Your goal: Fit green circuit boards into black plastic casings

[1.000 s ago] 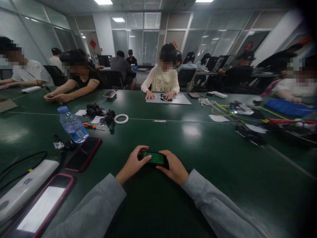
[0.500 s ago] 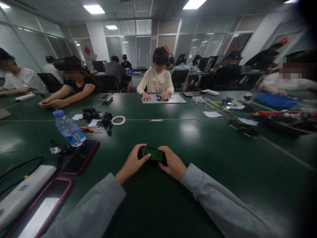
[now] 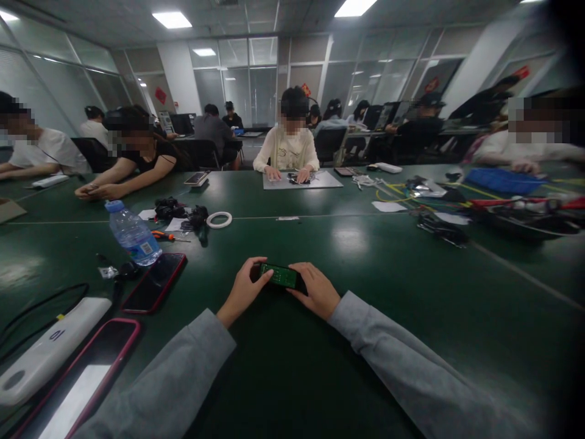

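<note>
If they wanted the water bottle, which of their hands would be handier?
Probably the left hand. The bottle stands on the table to the person's left, so the right hand would have to cross over. Both hands now grip the small green board.

On my dark green table (image 3: 375,286) I count one clear plastic water bottle (image 3: 132,233), two red-edged black phones (image 3: 154,283) (image 3: 82,381), one white tape ring (image 3: 219,219), one orange-handled screwdriver (image 3: 165,235) and one long white power bank (image 3: 43,350).
</note>
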Motion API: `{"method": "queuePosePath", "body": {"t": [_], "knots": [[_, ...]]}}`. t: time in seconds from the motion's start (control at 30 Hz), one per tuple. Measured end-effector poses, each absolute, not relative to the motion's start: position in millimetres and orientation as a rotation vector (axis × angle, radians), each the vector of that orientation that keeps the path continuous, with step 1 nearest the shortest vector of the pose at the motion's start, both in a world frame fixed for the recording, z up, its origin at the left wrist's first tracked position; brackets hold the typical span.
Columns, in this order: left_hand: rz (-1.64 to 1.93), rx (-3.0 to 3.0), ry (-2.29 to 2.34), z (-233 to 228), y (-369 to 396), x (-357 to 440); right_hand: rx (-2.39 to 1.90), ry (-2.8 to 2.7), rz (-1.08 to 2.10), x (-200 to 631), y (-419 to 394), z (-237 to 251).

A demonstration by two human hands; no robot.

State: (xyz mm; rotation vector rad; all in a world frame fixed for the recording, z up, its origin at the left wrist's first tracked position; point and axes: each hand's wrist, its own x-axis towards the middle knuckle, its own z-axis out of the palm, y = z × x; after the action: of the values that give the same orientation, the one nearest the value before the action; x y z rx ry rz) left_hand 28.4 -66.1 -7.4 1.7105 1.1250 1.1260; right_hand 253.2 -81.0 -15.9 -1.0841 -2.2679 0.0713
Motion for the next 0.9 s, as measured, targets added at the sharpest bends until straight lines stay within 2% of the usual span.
{"method": "queuePosePath", "body": {"t": [0.23, 0.73, 0.9], "knots": [[1.081, 1.712, 1.13, -7.8, -65.8, 27.2, -1.088, -2.237, 0.017, 253.6, -80.5, -17.0], [1.137, 1.777, 1.062, -12.8, -63.9, 26.2, -1.108, -2.154, 0.282, 258.6, -73.2, -25.0], [1.231, 1.882, 1.101, -7.7, -70.5, 29.1, -1.047, -2.152, 0.17, 257.2, -75.5, -18.9]]}}
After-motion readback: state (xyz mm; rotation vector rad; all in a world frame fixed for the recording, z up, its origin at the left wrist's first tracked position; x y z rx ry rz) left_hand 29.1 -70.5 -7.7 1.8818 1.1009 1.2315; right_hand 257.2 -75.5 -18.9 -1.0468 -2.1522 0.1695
